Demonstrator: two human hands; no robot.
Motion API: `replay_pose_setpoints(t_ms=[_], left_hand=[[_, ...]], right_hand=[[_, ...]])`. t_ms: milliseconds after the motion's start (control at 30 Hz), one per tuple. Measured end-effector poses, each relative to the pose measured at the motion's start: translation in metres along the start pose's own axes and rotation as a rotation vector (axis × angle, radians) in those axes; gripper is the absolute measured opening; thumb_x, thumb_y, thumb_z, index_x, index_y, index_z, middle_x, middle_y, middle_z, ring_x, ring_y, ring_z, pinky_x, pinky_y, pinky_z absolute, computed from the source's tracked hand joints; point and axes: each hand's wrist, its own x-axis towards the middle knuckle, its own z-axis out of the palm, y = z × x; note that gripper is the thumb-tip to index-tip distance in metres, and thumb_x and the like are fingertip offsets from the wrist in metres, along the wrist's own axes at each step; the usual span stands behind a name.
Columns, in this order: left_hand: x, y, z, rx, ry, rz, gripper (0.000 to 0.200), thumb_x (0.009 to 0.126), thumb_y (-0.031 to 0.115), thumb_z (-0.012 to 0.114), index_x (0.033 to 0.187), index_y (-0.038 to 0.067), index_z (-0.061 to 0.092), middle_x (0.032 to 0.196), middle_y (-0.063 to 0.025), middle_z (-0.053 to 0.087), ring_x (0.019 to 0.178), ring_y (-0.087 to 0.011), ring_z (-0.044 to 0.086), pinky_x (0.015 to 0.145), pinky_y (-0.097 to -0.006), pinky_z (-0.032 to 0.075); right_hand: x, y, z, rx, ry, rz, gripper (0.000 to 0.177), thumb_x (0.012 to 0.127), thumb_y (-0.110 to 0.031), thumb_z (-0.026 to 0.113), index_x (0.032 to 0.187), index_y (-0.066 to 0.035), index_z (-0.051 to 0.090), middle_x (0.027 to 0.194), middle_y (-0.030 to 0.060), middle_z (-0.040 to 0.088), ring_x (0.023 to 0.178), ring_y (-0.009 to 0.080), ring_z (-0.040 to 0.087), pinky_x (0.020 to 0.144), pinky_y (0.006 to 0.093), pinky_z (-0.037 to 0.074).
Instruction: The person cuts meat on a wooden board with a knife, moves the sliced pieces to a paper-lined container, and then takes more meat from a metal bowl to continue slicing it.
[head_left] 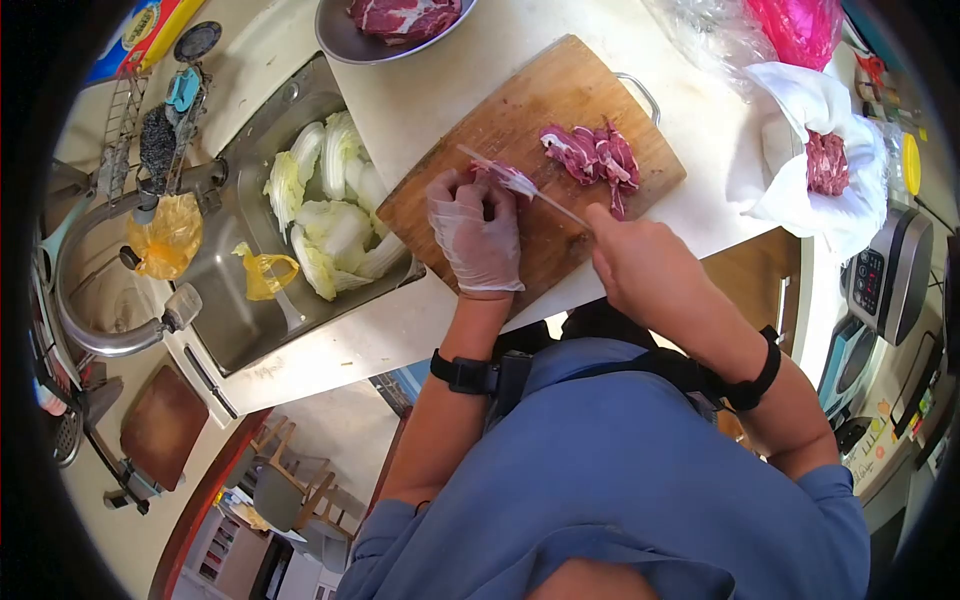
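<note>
My left hand (472,238), in a clear plastic glove, has its fingers curled on a strip of raw meat (510,180) on the wooden cutting board (460,150). A knife (563,209) is in my bare right hand (645,262), its fingers wrapped round the handle. The blade lies across the strip, close by the gloved fingertips. Farther right on the board sits a small heap of cut meat (595,158), red with white fat.
A bowl (338,42) holds a larger piece of meat behind the board. To the left, cabbage (325,225) fills part of the sink (225,290), near the faucet (75,250). More meat (826,165) rests in a white bag (775,100) at right, near an appliance (885,275).
</note>
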Motion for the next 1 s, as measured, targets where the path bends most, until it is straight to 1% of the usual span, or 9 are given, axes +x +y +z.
replay_pose_setpoints(t_ms=[267, 433, 500, 633, 700, 800, 867, 933, 1000], left_hand=[[0.002, 0.003, -0.003, -0.045, -0.054, -0.077, 0.025, 0.074, 0.003, 0.079, 0.095, 0.001, 0.064, 0.106, -0.0165, 0.057, 0.094, -0.0331, 0.059, 0.078, -0.0412, 0.049], [0.0, 0.0, -0.001, 0.042, -0.05, -0.026, 0.022, 0.074, 0.002, 0.077, 0.091, 0.001, 0.063, 0.105, -0.0175, 0.057, 0.093, -0.0352, 0.059, 0.079, -0.0418, 0.049], [0.0, 0.003, -0.002, 0.053, -0.056, -0.046, 0.02, 0.074, 0.001, 0.076, 0.089, 0.002, 0.063, 0.104, -0.0178, 0.057, 0.092, -0.0354, 0.059, 0.078, -0.0424, 0.048], [0.006, 0.004, -0.001, 0.061, 0.001, 0.014, 0.017, 0.073, -0.002, 0.075, 0.084, 0.002, 0.062, 0.1, -0.0184, 0.057, 0.089, -0.0359, 0.059, 0.076, -0.0441, 0.048], [0.004, 0.003, -0.001, 0.016, -0.008, -0.01, 0.016, 0.073, -0.003, 0.075, 0.081, 0.002, 0.061, 0.099, -0.0185, 0.057, 0.088, -0.0367, 0.059, 0.076, -0.0446, 0.048], [0.002, 0.002, 0.001, -0.025, 0.002, -0.004, 0.017, 0.073, -0.003, 0.074, 0.083, 0.002, 0.062, 0.1, -0.0183, 0.057, 0.089, -0.0368, 0.059, 0.075, -0.0446, 0.048], [0.002, 0.004, -0.002, 0.09, -0.063, -0.001, 0.023, 0.071, -0.003, 0.074, 0.089, 0.005, 0.064, 0.098, -0.0165, 0.059, 0.092, -0.0365, 0.06, 0.079, -0.0465, 0.047], [0.002, 0.005, -0.005, 0.071, -0.061, 0.011, 0.021, 0.072, -0.003, 0.073, 0.089, 0.004, 0.063, 0.098, -0.0162, 0.058, 0.092, -0.0359, 0.059, 0.079, -0.0462, 0.048], [0.003, 0.005, -0.005, 0.044, -0.058, 0.015, 0.02, 0.074, -0.003, 0.073, 0.089, 0.004, 0.062, 0.097, -0.0158, 0.058, 0.092, -0.0353, 0.059, 0.08, -0.0458, 0.048]], right_hand=[[-0.017, 0.004, 0.011, -0.097, -0.026, 0.032, 0.015, 0.086, -0.001, 0.054, 0.099, 0.0, 0.048, 0.069, 0.0216, 0.064, 0.071, 0.0428, 0.067, 0.062, 0.054, 0.052], [0.019, 0.003, 0.017, -0.1, -0.001, -0.015, 0.014, 0.088, -0.003, 0.052, 0.101, 0.0, 0.048, 0.072, 0.0216, 0.065, 0.072, 0.0427, 0.067, 0.062, 0.0542, 0.052], [0.049, -0.006, 0.024, -0.039, 0.058, -0.111, 0.015, 0.088, -0.004, 0.052, 0.102, 0.0, 0.047, 0.074, 0.022, 0.066, 0.073, 0.043, 0.067, 0.063, 0.0545, 0.052], [0.026, 0.015, 0.013, -0.022, 0.026, -0.107, 0.016, 0.09, -0.005, 0.052, 0.104, 0.001, 0.047, 0.074, 0.0234, 0.066, 0.073, 0.044, 0.067, 0.063, 0.0546, 0.052], [-0.002, 0.015, 0.013, -0.016, -0.095, 0.068, 0.027, 0.09, -0.004, 0.053, 0.116, 0.0, 0.047, 0.071, 0.0265, 0.063, 0.071, 0.0465, 0.064, 0.064, 0.0565, 0.05], [0.023, 0.01, 0.033, 0.036, -0.008, 0.039, 0.02, 0.09, -0.006, 0.052, 0.109, 0.0, 0.048, 0.073, 0.0262, 0.064, 0.073, 0.0461, 0.066, 0.065, 0.056, 0.051], [0.058, 0.002, 0.039, 0.052, 0.055, -0.006, 0.017, 0.09, -0.007, 0.052, 0.105, 0.001, 0.048, 0.076, 0.0254, 0.066, 0.073, 0.0457, 0.067, 0.065, 0.055, 0.053], [0.08, -0.009, 0.04, 0.016, 0.135, -0.136, 0.015, 0.089, -0.007, 0.052, 0.102, 0.001, 0.05, 0.076, 0.0261, 0.066, 0.073, 0.0459, 0.067, 0.066, 0.0548, 0.053], [0.067, 0.0, 0.033, 0.018, 0.107, -0.091, 0.013, 0.09, -0.007, 0.052, 0.1, 0.001, 0.05, 0.076, 0.0263, 0.066, 0.073, 0.0459, 0.067, 0.065, 0.0546, 0.053]])
